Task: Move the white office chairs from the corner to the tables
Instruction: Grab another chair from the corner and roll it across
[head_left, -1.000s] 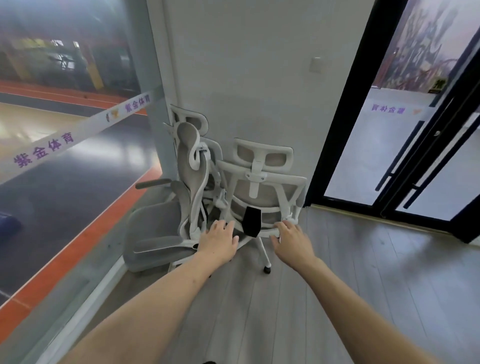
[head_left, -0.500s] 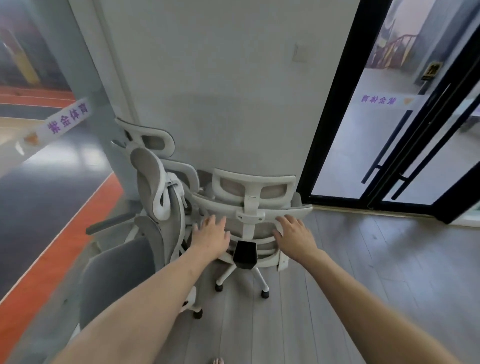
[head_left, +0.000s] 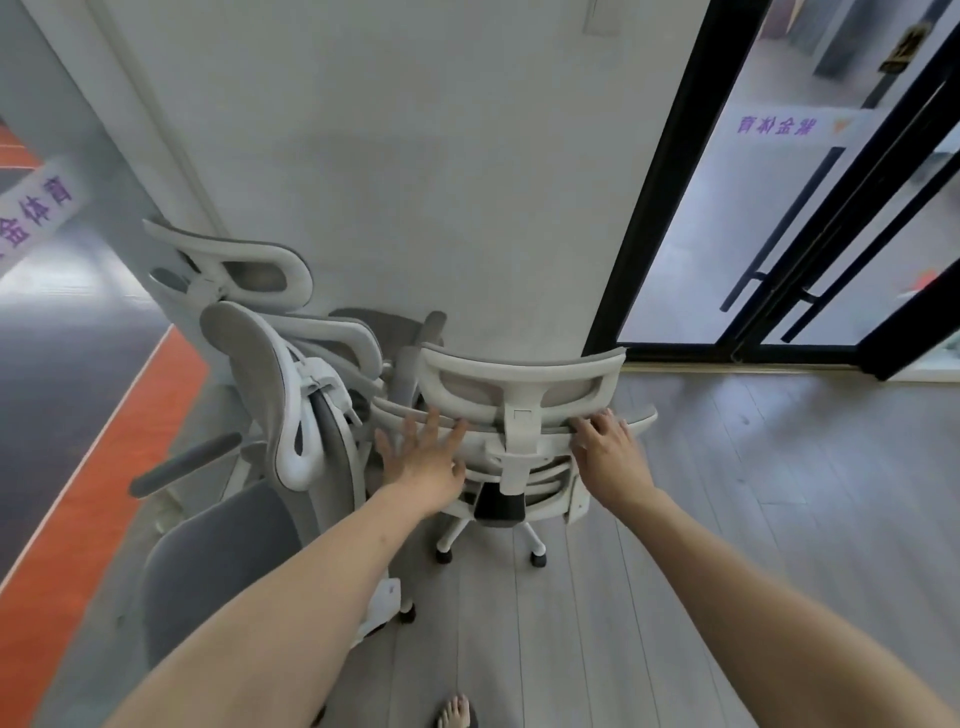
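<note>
White office chairs (head_left: 514, 415): all in corner, none moved. Left hand (head_left: 426, 457) flat, fingers spread on backrest; right hand (head_left: 610, 452) curled over its top edge.

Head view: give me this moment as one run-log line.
phase: reaching | left hand: open, fingers at backrest top edge | right hand: on same edge, grip unclear | nearest white chair: in corner
</note>
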